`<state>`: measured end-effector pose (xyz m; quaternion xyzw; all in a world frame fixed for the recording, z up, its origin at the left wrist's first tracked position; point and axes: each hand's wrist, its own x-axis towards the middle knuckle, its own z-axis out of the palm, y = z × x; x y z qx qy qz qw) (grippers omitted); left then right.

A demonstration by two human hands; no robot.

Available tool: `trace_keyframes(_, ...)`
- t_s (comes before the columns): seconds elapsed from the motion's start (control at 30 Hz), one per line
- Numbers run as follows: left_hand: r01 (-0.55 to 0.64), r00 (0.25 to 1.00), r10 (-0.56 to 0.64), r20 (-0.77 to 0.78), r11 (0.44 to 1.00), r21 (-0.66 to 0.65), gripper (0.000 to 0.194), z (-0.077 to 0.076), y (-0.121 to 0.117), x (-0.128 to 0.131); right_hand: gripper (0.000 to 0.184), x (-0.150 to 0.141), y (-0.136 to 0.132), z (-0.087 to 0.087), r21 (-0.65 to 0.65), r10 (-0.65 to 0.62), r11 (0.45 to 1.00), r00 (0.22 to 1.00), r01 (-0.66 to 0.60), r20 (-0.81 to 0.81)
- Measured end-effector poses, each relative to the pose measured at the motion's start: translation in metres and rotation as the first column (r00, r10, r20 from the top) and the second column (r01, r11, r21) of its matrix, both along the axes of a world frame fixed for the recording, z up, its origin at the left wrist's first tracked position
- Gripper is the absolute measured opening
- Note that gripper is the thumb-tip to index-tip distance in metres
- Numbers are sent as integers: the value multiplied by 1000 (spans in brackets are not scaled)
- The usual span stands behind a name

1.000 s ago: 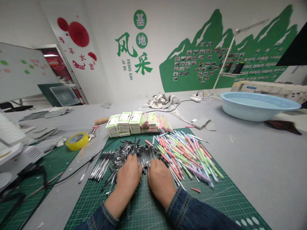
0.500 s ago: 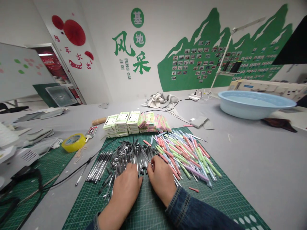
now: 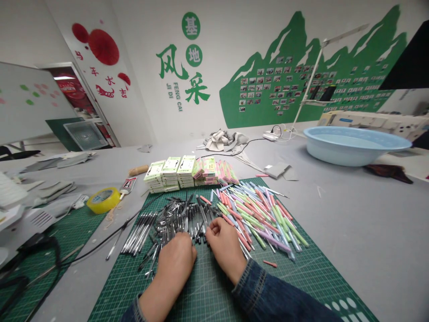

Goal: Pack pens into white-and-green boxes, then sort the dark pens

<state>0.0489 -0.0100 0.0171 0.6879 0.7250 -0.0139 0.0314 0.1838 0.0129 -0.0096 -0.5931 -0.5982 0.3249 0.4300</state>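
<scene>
Left hand (image 3: 176, 259): knuckles up, over black pens (image 3: 172, 214); finger closure cannot be told. Right hand (image 3: 225, 245): angled inward, fingers curled, thumb near index; grip unclear.

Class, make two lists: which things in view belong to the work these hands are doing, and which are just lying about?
In the job:
black pens
green mat beneath
probably coloured pens
perhaps small boxes

Apparently lying about:
yellow tape
blue basin
crumpled cloth
small tube

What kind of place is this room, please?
Probably a craft or sewing workshop: a sewing machine stands behind the blue basin, and a green cutting mat lies on the worktable.
</scene>
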Motion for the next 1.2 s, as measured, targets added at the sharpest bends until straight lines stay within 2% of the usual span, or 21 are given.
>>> trace_keyframes(0.13,-1,985,4,174,1000,-16,14,-6,7,-19,4,0,3,-1,-33,20,999,991,-25,-135)
trace_keyframes(0.2,25,944,2,330,997,-79,14,-6,11,-31,3,0,3,0,-21,66,997,976,-72,-208)
trace_keyframes(0.27,67,871,21,490,985,-160,18,-3,14,-40,4,-1,2,1,-38,121,989,940,-140,-318)
trace_keyframes(0.37,139,723,82,686,955,-261,22,0,15,-45,12,-3,-1,5,-125,185,945,809,-302,-557)
trace_keyframes(0.47,225,615,106,782,926,-302,16,2,12,-44,16,-5,-6,11,-128,210,893,650,-432,-730)
trace_keyframes(0.57,297,551,95,829,906,-301,11,4,10,-44,16,-6,-8,16,-111,210,880,588,-461,-781)
trace_keyframes(0.67,279,408,147,901,920,-276,19,10,11,-47,14,-7,-8,15,-90,243,886,621,-455,-745)
trace_keyframes(0.77,104,214,183,959,972,-209,25,13,13,-49,7,-7,-8,12,-43,348,875,687,-483,-638)
trace_keyframes(0.83,33,110,195,975,979,-200,28,10,13,-47,1,-8,-10,10,-2,425,863,728,-506,-539)
trace_keyframes(0.97,80,-10,220,975,972,-219,25,5,13,-41,7,-9,-15,11,20,500,844,772,-536,-391)
trace_keyframes(1.03,15,-89,169,982,986,-169,22,8,15,-44,12,-9,-16,11,24,484,863,815,-504,-319)
trace_keyframes(1.1,-139,-192,58,980,987,-86,19,15,18,-55,16,-9,-16,11,37,450,890,863,-454,-228)
trace_keyframes(1.2,-367,-368,-150,918,930,5,11,25,24,-78,19,-8,-15,10,61,441,897,890,-437,-117)
